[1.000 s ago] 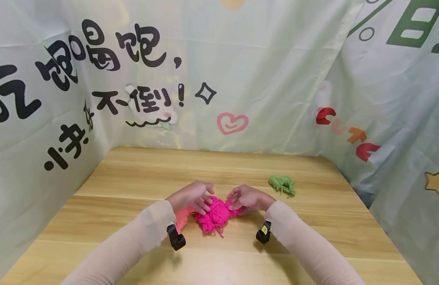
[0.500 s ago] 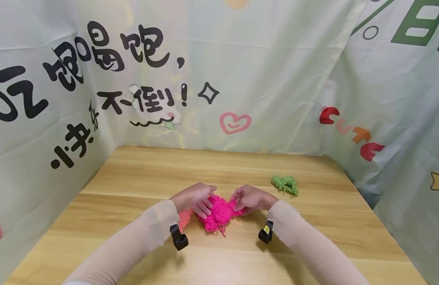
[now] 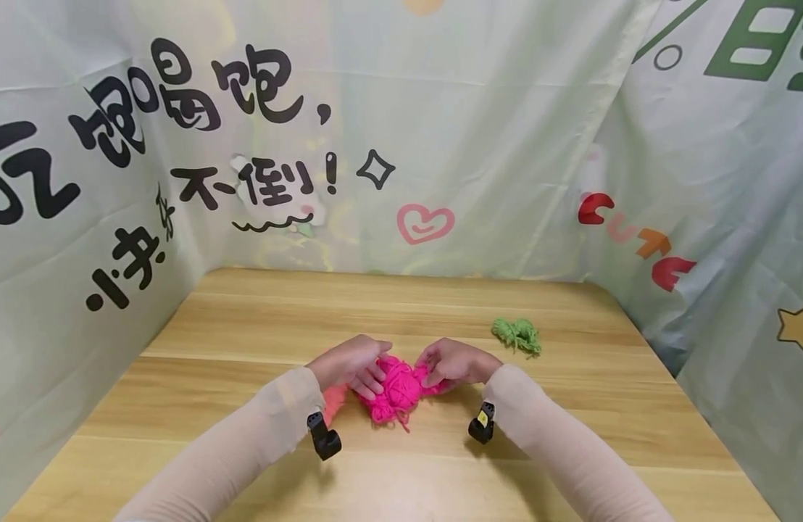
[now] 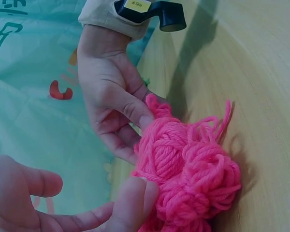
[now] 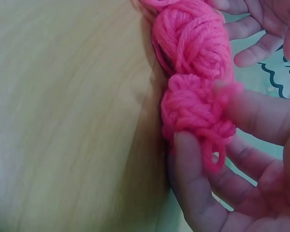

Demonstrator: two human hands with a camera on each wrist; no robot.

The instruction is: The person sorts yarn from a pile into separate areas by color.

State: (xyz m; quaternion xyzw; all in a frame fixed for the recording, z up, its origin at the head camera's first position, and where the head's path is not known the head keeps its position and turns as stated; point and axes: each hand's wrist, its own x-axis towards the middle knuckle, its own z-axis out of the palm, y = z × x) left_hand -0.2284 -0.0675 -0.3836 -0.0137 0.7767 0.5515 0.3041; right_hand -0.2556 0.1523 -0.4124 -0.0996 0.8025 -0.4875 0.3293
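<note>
A bundle of bright pink yarn (image 3: 401, 384) lies on the wooden table between both hands, a loose strand trailing from its near side. My left hand (image 3: 352, 365) rests its extended fingers against the yarn's left side; in the left wrist view its fingers touch the pink yarn (image 4: 198, 174) without curling round it. With thumb and fingers, my right hand (image 3: 459, 360) pinches the smaller right end of the bundle. The right wrist view shows that end of the pink yarn (image 5: 195, 108) between the fingers, with a small loop hanging out.
Coral yarn (image 3: 334, 401) sits partly hidden beneath the left wrist. Farther back on the right lies a small green yarn bundle (image 3: 515, 335). Printed cloth curtains (image 3: 493, 145) enclose the wooden table (image 3: 277, 304) at the back and sides.
My left fingers have settled slightly lower against the pink yarn, and the hand covers more of the coral yarn. The right hand keeps its pinch in nearly the same place.
</note>
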